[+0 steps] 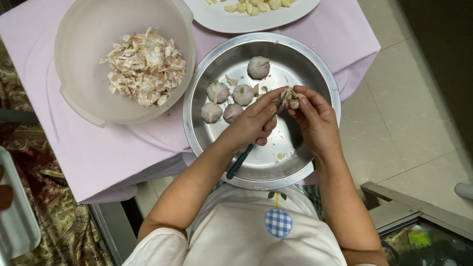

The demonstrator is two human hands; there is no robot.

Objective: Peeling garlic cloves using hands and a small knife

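My left hand (253, 122) grips a small knife with a green handle (240, 161), its blade up against a garlic bulb (290, 97). My right hand (315, 116) pinches that partly broken bulb by its fingertips. Both hands hover over a round steel basin (295, 162). Several whole garlic bulbs (231, 96) lie in the basin's far left part, with a few bits of skin beside them.
A white plastic bowl (79, 54) full of garlic skins (145, 66) stands at the left on a pink cloth (88, 152). A white plate (221, 19) with peeled cloves (253, 6) is at the top. Tiled floor lies to the right; a white tray (17, 221) at far left.
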